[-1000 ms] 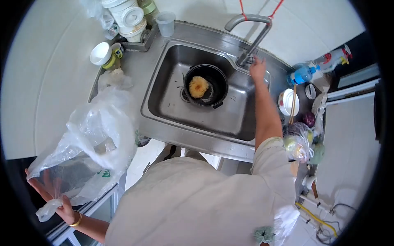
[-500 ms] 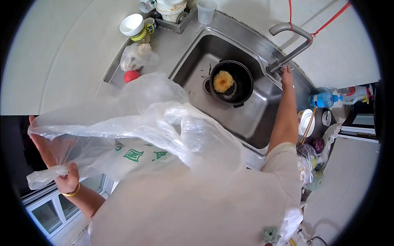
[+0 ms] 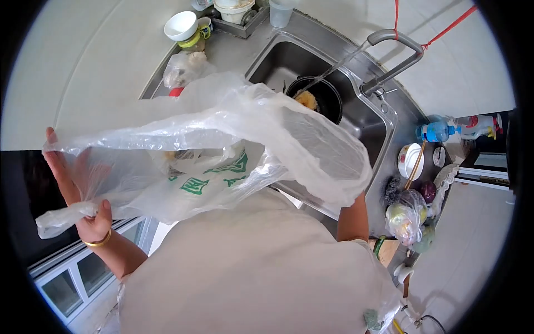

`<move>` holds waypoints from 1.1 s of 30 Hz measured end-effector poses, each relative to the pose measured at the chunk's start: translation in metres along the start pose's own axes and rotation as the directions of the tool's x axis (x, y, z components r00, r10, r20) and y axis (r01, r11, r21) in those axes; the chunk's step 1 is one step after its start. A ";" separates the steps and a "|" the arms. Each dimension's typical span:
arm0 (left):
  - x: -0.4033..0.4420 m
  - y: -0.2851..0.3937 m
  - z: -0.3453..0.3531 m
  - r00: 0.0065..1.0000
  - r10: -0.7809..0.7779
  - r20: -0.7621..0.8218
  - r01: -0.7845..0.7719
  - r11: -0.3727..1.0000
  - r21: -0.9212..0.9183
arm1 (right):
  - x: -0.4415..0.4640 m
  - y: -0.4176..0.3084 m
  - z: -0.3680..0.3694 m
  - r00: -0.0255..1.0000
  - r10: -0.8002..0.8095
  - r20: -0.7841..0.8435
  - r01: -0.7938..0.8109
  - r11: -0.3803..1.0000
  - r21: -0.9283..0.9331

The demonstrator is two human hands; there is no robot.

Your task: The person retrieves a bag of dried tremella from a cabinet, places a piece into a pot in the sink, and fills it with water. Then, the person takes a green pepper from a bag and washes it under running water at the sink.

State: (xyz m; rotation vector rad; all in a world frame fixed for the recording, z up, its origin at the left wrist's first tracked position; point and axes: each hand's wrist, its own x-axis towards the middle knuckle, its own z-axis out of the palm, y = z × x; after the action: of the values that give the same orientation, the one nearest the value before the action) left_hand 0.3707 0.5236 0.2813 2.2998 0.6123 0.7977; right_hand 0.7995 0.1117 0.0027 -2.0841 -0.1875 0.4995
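A large translucent plastic bag (image 3: pixel 222 125) with green printing spreads across the view in front of me. My left hand (image 3: pixel 93 217) holds its bunched edge under the thumb, with the fingers stretched up behind the film. My right forearm (image 3: pixel 354 218) reaches up at the bag's right end; the bag hides that hand and its fingers. Beyond the bag, a black pot (image 3: pixel 332 101) stands in the steel sink (image 3: pixel 364 131). In the pot lies a round, shaggy yellow-brown thing (image 3: pixel 306 99), partly covered by the bag. Water runs from the faucet (image 3: pixel 410 61) toward the pot.
A white bowl (image 3: pixel 181 26) on a jar and a bagged item (image 3: pixel 181 69) are at the sink's left. To the right are a blue-labelled bottle (image 3: pixel 436 132), a white bowl (image 3: pixel 410 160) with chopsticks and bagged produce (image 3: pixel 406 217). Red cord (image 3: pixel 451 25) ties the faucet up.
My right hand has left the faucet and come back behind the bag. Water now flows from the spout. The bag's right part has risen and spread, covering more of the sink.
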 end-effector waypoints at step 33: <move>0.065 0.059 0.121 0.793 0.435 0.426 -0.322 0.893 -0.313 | -0.133 -0.283 0.115 0.212 -0.285 0.935 0.744 0.667 0.034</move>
State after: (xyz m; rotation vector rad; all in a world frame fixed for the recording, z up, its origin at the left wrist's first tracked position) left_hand 0.5103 0.4721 0.2711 2.3060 -0.1765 0.3930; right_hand 0.6487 0.3103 0.2240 -1.6985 -1.8035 1.1741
